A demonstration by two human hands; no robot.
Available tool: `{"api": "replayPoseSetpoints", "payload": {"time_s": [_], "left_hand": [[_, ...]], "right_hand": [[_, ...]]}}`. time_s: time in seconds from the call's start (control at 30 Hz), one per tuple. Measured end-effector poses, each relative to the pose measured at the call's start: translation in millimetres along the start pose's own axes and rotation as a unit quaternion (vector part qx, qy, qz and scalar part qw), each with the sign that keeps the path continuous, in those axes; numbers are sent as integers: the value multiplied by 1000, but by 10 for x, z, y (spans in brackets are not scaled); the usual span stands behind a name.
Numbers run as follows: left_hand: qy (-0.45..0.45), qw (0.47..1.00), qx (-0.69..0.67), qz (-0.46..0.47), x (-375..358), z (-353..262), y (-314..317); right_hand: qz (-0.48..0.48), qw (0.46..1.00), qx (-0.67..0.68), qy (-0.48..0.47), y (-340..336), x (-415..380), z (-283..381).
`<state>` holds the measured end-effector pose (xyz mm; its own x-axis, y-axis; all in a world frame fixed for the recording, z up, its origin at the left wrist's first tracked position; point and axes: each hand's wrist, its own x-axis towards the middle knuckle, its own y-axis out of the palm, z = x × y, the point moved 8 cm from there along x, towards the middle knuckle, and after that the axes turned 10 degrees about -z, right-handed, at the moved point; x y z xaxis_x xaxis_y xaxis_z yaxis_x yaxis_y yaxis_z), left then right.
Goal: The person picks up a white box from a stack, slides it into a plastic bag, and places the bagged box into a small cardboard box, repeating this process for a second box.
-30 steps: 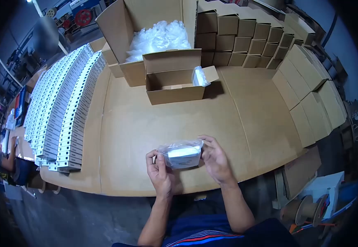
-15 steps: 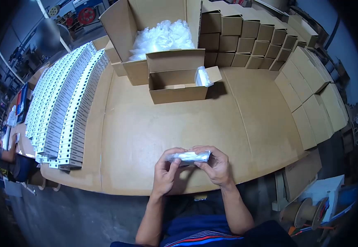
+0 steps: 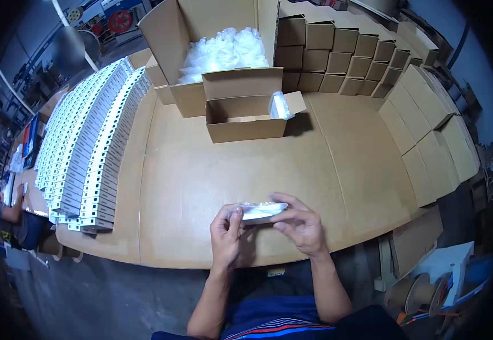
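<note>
A small white packet wrapped in clear plastic film point(image 3: 262, 211) is held above the near edge of the table. My left hand point(image 3: 225, 233) pinches its left end, thumb in front and fingers behind. At the other end, my right hand point(image 3: 302, 228) has its thumb and fingers spread apart around the packet's tip. Farther up the table stands an open cardboard box point(image 3: 245, 133) with its flaps raised. A similar plastic-wrapped packet point(image 3: 280, 106) sits at the right end of that box, by its side flap.
Behind the box, a large open carton point(image 3: 190, 102) holds a heap of clear plastic bags point(image 3: 226, 54). Long stacks of white boxes point(image 3: 100, 187) line the left side. Brown cardboard boxes point(image 3: 317, 59) are piled at the back right and right. A person point(image 3: 11, 212) sits at far left.
My right hand has loosened from the packet's right end, its fingers spreading and shifting slightly right. My left hand keeps its pinch, and more of the packet's white face shows.
</note>
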<state>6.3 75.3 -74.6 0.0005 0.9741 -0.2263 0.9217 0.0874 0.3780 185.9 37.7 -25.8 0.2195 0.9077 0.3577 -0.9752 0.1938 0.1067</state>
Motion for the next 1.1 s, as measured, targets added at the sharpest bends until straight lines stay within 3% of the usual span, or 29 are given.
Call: {"api": "replayPoseSetpoints", "payload": {"time_s": [0.03, 0.07, 0.17, 0.3, 0.4, 0.5, 0.63, 0.67, 0.77, 0.93, 1.1], "left_hand": [[-3, 1000, -11, -6, 2, 3, 1], [0, 1000, -18, -3, 5, 18, 5], [-1, 999, -37, -6, 6, 62, -16], [-17, 999, -41, -5, 26, 121, -50], [-25, 999, -41, -8, 14, 85, -94], [45, 994, 70, 69, -79, -214, 53], [156, 954, 196, 166, -140, -334, 177], [106, 965, 184, 157, -116, -279, 141], [79, 964, 186, 173, -72, -198, 87], [140, 956, 200, 166, -29, -274, 116], [155, 947, 218, 175, 24, -356, 170]], "right_hand": [[42, 999, -33, 0, 64, -11, 9], [2, 998, 16, 61, 91, -15, -46], [37, 991, -117, 58, 37, -11, -89], [31, 990, -137, 32, 41, 21, -14], [23, 979, -129, 154, 21, 12, -51], [18, 981, -102, 163, 6, 37, -52], [59, 982, -141, 112, -6, 77, -59], [73, 981, -160, 87, -15, 81, -92], [89, 970, -226, 8, 11, 156, 100], [117, 939, -293, -140, 146, 327, 522], [206, 919, -290, -171, 252, 341, 523]]}}
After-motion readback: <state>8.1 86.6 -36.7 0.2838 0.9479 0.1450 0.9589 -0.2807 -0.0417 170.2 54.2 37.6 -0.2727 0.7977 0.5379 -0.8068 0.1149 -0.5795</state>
